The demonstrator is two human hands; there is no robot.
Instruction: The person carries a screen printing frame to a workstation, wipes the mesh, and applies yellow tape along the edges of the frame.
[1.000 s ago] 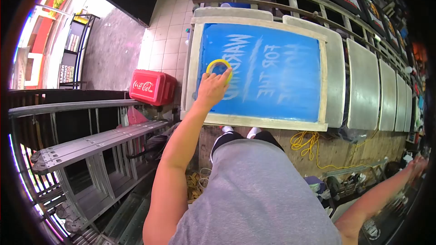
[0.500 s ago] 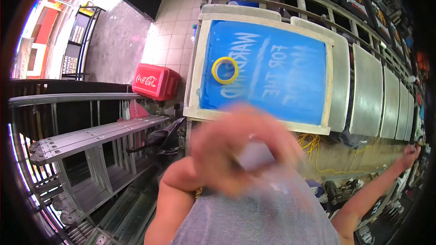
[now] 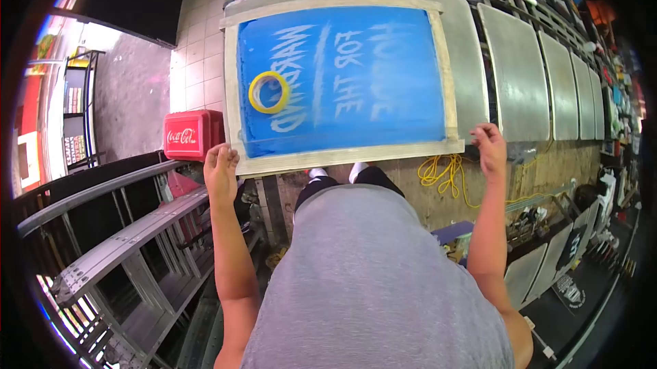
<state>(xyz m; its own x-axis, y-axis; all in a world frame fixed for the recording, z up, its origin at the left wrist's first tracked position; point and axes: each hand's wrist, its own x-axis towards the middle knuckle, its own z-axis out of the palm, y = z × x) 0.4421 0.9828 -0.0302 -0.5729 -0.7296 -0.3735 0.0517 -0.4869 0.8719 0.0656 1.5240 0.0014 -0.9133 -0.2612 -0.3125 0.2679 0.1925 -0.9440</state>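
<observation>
On the blue screen point(image 3: 404, 98), a yellow tape roll point(image 3: 254, 93) lies flat over the lettering, left side. Left hand point(image 3: 222, 161) is by the near left corner of the wooden frame point(image 3: 447, 78), right hand point(image 3: 489, 146) just off the near right. Fingers curled on both, can't tell if they're pinching anything tbh.

A rectangular frame point(image 3: 345, 156) of pale, wood-coloured rails lies flat over pale panels point(image 3: 468, 71), its longer sides running left to right. It surrounds a bright blue panel point(image 3: 405, 95), darker along the left edge. Whitish lettering point(image 3: 348, 64) and a thin stroke cross the blue in lines from the far rail toward the near one; the rightmost line is faintest and hazy. A roll of yellow tape point(image 3: 254, 97) lies flat near the left rail, overlapping the leftmost line, blue showing through its open centre.
</observation>
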